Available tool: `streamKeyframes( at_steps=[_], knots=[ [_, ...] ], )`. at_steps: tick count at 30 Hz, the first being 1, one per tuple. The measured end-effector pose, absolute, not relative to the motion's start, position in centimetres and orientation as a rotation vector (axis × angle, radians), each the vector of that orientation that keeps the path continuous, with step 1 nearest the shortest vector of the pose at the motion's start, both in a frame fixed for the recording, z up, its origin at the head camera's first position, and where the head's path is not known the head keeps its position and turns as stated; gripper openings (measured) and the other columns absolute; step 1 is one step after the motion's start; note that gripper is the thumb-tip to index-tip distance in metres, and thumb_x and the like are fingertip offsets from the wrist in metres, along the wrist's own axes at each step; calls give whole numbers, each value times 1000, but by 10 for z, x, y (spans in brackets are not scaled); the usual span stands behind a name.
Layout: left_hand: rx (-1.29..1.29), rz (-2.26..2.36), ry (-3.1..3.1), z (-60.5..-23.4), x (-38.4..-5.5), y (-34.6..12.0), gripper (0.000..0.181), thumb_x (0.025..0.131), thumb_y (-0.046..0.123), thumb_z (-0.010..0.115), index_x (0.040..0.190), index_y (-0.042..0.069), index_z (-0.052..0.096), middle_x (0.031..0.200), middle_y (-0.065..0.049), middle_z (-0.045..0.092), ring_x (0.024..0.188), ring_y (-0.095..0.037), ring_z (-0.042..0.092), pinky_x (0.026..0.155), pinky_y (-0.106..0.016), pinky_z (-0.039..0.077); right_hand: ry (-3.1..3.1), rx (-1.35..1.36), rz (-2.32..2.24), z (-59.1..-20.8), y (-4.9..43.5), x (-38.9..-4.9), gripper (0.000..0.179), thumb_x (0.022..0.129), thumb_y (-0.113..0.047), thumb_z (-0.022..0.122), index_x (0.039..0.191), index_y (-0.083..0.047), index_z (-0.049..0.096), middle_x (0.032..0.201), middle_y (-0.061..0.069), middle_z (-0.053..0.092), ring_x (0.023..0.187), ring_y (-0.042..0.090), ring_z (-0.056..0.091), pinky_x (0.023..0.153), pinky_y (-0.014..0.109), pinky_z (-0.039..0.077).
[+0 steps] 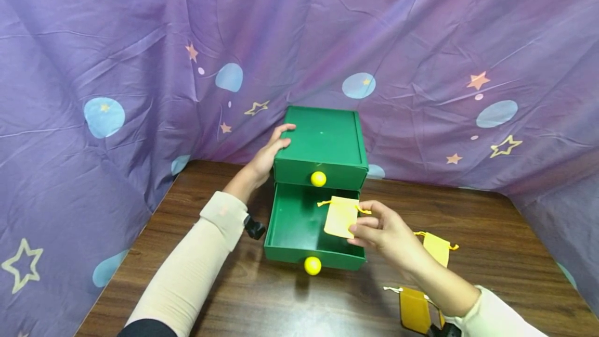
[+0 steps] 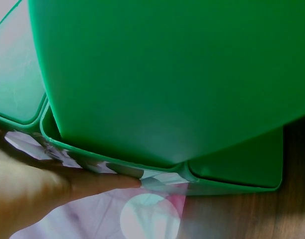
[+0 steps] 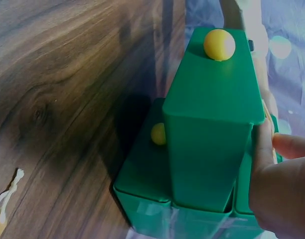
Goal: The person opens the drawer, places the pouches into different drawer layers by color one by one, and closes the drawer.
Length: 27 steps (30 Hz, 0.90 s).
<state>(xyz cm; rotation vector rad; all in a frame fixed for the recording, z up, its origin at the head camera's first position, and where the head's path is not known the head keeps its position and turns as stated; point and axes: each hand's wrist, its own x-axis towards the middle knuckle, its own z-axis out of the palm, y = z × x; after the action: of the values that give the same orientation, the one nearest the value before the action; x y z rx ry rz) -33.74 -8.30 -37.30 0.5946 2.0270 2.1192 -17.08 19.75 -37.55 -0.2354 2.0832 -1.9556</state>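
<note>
A green drawer cabinet (image 1: 323, 134) with yellow knobs stands on the table, its middle drawer (image 1: 290, 222) pulled out. My left hand (image 1: 265, 159) rests against the cabinet's upper left side, two fingertips at the top edge; in the left wrist view the thumb lies straight along that side. Over the right part of the pulled-out drawer, my right hand (image 1: 381, 230) pinches a small pale yellow drawstring pouch (image 1: 340, 217) by its right edge. In the right wrist view that hand (image 3: 282, 194) mostly hides the pouch. No object shows in the visible part of the drawer.
On the table right of the cabinet lie another yellow drawstring pouch (image 1: 436, 247) and a mustard-brown one (image 1: 414, 310), partly behind my right forearm. The bottom drawer (image 3: 142, 174) is pushed in. A purple curtain (image 1: 407, 30) with stars hangs behind the wooden table (image 1: 505, 254).
</note>
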Motion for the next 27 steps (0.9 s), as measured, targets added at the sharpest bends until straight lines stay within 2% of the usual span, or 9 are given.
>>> streamKeyframes(
  at_steps=[15,27],
  knots=[
    [611,2116,2039,-374,-338,-82,52,107,20,35,158,15,31,168,-10,18,141,-33,32,121,-50,22,2024,-190,-1956,-373,174,-179,52,98,11,56,143,12,29,95,9,69,86,16,70,90,43,59],
    [606,2136,2022,-374,-339,-83,52,106,20,35,158,14,31,165,-12,22,130,-31,42,116,-46,31,1975,-209,-1953,-378,157,-188,48,98,14,54,140,12,31,94,10,69,86,18,71,91,46,58]
  ],
)
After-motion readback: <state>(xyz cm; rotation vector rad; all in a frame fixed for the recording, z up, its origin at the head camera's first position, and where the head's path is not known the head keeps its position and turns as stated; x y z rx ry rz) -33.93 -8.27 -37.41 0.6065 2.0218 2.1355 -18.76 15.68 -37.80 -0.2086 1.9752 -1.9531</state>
